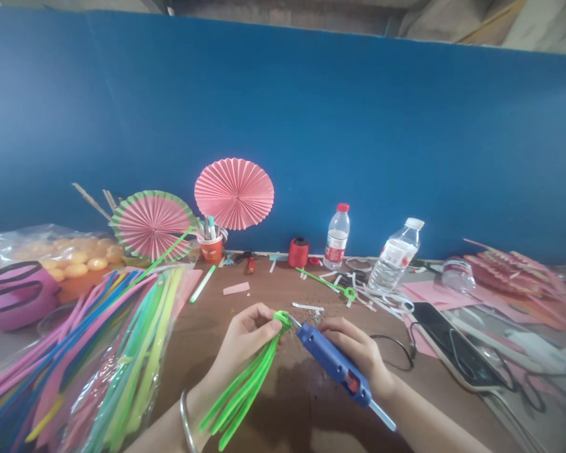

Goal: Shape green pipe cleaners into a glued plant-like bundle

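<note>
My left hand [252,333] is closed on a bundle of bright green pipe cleaners [245,390], pinching it near its coiled top while the loose stems hang down toward me. In my right hand [358,349] is a blue hot glue gun [332,362], its fingers wrapped around the body. The gun's metal nozzle points up and left and meets the green coil, or comes very close to it. A clear glue stick [382,415] sticks out of the gun's rear end.
Bagged coloured pipe cleaners [136,352] lie at left. Behind stand pink paper fans [234,192], a red pen cup [210,248] and water bottles [337,239]. A single green pipe cleaner [327,283] lies near white paper scraps. At right are a phone [457,346], cables and pink paper.
</note>
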Demonstrator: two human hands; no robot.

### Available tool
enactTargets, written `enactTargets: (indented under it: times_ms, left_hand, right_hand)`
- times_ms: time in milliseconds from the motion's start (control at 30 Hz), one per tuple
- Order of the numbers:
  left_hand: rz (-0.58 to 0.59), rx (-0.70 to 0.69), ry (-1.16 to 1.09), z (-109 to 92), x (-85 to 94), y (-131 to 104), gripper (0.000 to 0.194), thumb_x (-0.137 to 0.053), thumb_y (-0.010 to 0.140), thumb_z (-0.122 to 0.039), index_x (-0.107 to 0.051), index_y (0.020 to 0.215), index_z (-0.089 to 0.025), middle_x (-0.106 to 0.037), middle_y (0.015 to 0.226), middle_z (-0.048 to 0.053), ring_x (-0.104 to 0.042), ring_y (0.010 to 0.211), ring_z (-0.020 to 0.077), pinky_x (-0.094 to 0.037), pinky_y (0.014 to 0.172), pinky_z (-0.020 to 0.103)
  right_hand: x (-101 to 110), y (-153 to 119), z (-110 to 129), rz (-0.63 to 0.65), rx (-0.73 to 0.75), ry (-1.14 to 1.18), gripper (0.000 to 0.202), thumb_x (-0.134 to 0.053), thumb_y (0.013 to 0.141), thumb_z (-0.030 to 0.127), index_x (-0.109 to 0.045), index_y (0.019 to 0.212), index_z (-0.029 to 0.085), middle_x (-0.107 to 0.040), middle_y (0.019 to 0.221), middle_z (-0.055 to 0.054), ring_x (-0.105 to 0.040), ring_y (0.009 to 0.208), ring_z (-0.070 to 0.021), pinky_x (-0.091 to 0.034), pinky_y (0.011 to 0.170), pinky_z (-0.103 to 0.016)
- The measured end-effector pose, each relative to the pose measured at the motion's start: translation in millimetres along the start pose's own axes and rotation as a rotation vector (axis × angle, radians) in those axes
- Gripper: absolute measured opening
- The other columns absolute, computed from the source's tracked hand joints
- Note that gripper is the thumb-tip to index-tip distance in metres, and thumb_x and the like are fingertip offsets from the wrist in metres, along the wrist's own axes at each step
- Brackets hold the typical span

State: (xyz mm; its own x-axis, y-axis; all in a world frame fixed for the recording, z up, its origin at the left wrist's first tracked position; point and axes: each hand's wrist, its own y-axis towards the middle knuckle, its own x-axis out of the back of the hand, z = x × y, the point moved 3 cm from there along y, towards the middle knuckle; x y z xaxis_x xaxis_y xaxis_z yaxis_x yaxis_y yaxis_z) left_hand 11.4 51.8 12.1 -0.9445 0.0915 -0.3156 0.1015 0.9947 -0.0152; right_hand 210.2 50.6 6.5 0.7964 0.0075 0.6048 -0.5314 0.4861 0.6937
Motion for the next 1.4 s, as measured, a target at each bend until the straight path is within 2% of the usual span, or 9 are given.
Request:
enactTargets:
  times_ms: [167, 333, 433, 833, 933, 1033, 1100, 1233, 1400]
  left_hand:
    - [-0.022, 0.005, 0.015, -1.5, -0.3, -1.2, 0.025, -0.072, 0.062, -0.025, -0.049, 0.063, -0.016, -0.060, 0.057, -0.002, -0.056, 0.049, 0.0087, -0.038, 0.049, 0.019]
    - [-0.043, 0.011, 0.033, -0.4, 0.2, -0.6, 0.023, -0.071, 0.063, -0.023, -0.049, 0.063, -0.016, -0.061, 0.058, -0.003, -0.056, 0.049, 0.0085, -0.038, 0.049, 0.019]
    - [-0.040, 0.000, 0.028, 1.5, 2.1, 0.5, 0.022, -0.070, 0.064, -0.024, -0.049, 0.064, -0.016, -0.061, 0.060, -0.002, -0.056, 0.050, 0.0085, -0.039, 0.050, 0.019]
    - [-0.048, -0.011, -0.017, -0.6, 3.3, 0.1, 0.024, -0.074, 0.059, -0.025, -0.052, 0.065, -0.015, -0.063, 0.058, -0.001, -0.056, 0.049, 0.0092, -0.040, 0.048, 0.019]
    - [-0.042, -0.018, -0.024, -0.8, 3.4, 0.9, 0.025, -0.074, 0.059, -0.025, -0.052, 0.065, -0.015, -0.063, 0.059, -0.001, -0.056, 0.048, 0.0090, -0.040, 0.048, 0.019]
    - [-0.038, -0.033, -0.043, -1.0, 3.6, 1.1, 0.026, -0.075, 0.059, -0.025, -0.052, 0.065, -0.015, -0.064, 0.060, 0.000, -0.057, 0.050, 0.0100, -0.042, 0.050, 0.020]
    - [-0.029, -0.037, -0.053, -0.9, 3.4, 0.8, 0.025, -0.075, 0.059, -0.024, -0.052, 0.066, -0.015, -0.064, 0.061, 0.000, -0.058, 0.051, 0.0103, -0.042, 0.050, 0.020]
    - [-0.006, -0.029, -0.043, 0.4, 3.0, 1.1, 0.023, -0.074, 0.061, -0.023, -0.053, 0.066, -0.015, -0.064, 0.061, 0.000, -0.057, 0.050, 0.0094, -0.041, 0.050, 0.020]
    - [-0.036, -0.013, -0.023, 1.5, 3.5, 1.3, 0.023, -0.073, 0.061, -0.025, -0.053, 0.065, -0.015, -0.063, 0.061, -0.001, -0.056, 0.049, 0.0098, -0.040, 0.049, 0.020]
  right_hand:
    - [0.4, -1.6, 1.1, 0.016, 0.097, -0.201, 0.033, -0.036, 0.089, 0.038, -0.056, 0.099, 0.014, -0.060, 0.089, -0.013, -0.059, 0.077, -0.0195, -0.048, 0.065, -0.030]
    - [3.5, -2.4, 1.3, 0.032, 0.130, -0.336, 0.027, -0.033, 0.091, 0.025, -0.057, 0.095, 0.014, -0.061, 0.087, -0.012, -0.059, 0.076, -0.0184, -0.048, 0.063, -0.028]
    - [4.3, -2.4, 1.6, 0.054, 0.119, -0.356, 0.025, -0.033, 0.090, 0.021, -0.058, 0.094, 0.015, -0.062, 0.086, -0.011, -0.059, 0.075, -0.0175, -0.047, 0.063, -0.028]
    - [8.2, -0.6, 2.2, 0.037, 0.153, -0.311, 0.025, -0.033, 0.090, 0.023, -0.057, 0.095, 0.014, -0.061, 0.085, -0.011, -0.059, 0.073, -0.0175, -0.046, 0.061, -0.028]
    - [8.6, -1.1, 1.0, 0.027, 0.140, -0.283, 0.030, -0.031, 0.091, 0.030, -0.057, 0.096, 0.014, -0.061, 0.084, -0.011, -0.058, 0.073, -0.0179, -0.046, 0.062, -0.028]
    - [9.2, -2.3, 0.2, -0.019, 0.127, -0.198, 0.046, -0.027, 0.089, 0.049, -0.056, 0.097, 0.014, -0.060, 0.085, -0.013, -0.058, 0.075, -0.0193, -0.047, 0.063, -0.029]
    - [8.6, -2.8, -0.1, -0.032, 0.111, -0.151, 0.053, -0.024, 0.087, 0.055, -0.056, 0.097, 0.014, -0.059, 0.086, -0.013, -0.058, 0.076, -0.0201, -0.048, 0.064, -0.030]
    - [4.6, -2.6, 0.2, 0.011, 0.077, -0.130, 0.038, -0.032, 0.089, 0.043, -0.056, 0.098, 0.014, -0.059, 0.088, -0.013, -0.058, 0.077, -0.0193, -0.048, 0.067, -0.029]
    - [3.1, -2.2, 0.4, 0.012, 0.107, -0.214, 0.027, -0.036, 0.089, 0.029, -0.056, 0.095, 0.014, -0.060, 0.087, -0.012, -0.059, 0.076, -0.0187, -0.048, 0.064, -0.029]
